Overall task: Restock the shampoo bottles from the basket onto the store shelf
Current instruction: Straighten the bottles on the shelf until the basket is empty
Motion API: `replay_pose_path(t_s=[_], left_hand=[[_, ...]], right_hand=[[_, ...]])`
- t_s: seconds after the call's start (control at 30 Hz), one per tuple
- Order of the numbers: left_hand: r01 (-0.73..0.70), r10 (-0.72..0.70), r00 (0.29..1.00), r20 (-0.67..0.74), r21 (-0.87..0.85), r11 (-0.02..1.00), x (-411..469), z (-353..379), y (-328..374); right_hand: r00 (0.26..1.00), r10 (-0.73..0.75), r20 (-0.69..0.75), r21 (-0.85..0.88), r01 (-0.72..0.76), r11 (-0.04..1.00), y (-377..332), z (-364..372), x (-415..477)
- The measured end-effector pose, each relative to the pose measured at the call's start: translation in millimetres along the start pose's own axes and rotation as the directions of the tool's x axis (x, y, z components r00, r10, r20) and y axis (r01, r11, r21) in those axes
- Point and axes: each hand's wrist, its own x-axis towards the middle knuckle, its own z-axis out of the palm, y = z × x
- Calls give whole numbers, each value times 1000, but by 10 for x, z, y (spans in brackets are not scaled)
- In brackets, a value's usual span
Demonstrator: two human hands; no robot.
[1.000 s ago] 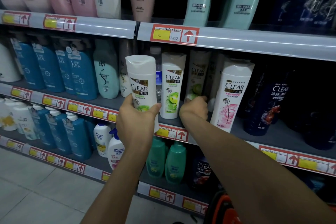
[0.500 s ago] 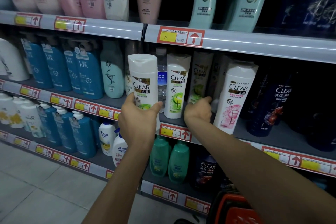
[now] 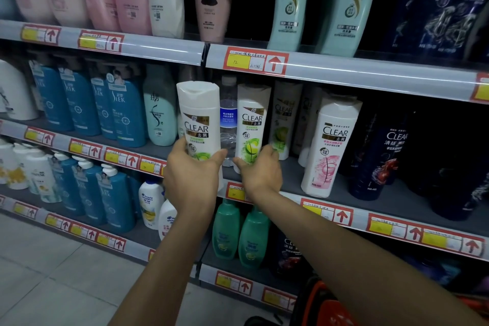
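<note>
The hands are apart, each on its own bottle. The left hand (image 3: 193,180) grips the lower part of a green-label CLEAR bottle (image 3: 198,119), held upright in the air just in front of the middle shelf (image 3: 291,174). The right hand (image 3: 260,172) now has thumb and fingers round the base of the matching front bottle (image 3: 252,124), which stands on that shelf. That is the change: half a second ago the right hand reached further right and deeper, towards the rear bottle (image 3: 284,119) of the same row, and it has since come back left and forward onto the front one. The left hand's bottle has hardly shifted and still waits at the shelf lip, just left of a clear water bottle (image 3: 228,114) that stands behind and between the two. I judge that the right hand is arranging the row to open a slot for the carried bottle; the placing itself is not yet done. The gap looks tight, with the pink-label bottle (image 3: 330,145) leaning close by on the right. The basket (image 3: 325,302) shows only as an orange-red edge at the bottom right, and what it holds cannot be seen.
</note>
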Motion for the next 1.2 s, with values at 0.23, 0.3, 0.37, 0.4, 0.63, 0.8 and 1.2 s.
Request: replay_pose_path(t_s=[0.23,0.3,0.37,0.4,0.63,0.8,1.2], left_hand=[[-8,9,1000,5,-35,999,-14,64,102],[-14,15,1000,18,-27,1000,-36,85,117],[-22,23,999,37,-11,1000,-68,105,111],[-23,23,999,47,-5,1000,-82,114,99],[-16,14,998,59,22,1000,-117,166,36],[-1,1,1000,-27,6,1000,-87,152,27],[-21,22,1000,5,-7,1000,-55,158,-24]], right_hand=[[985,108,-134,-28,-113,993,58,-27,60],[975,169,-145,-3,-171,985,82,-61,113],[966,208,-151,20,-208,978,93,-95,161],[963,221,-153,31,-219,975,94,-106,181],[952,261,-161,71,-252,965,99,-108,252],[950,259,-173,85,-248,965,84,-113,264],[960,252,-119,124,-237,963,120,-222,168]])
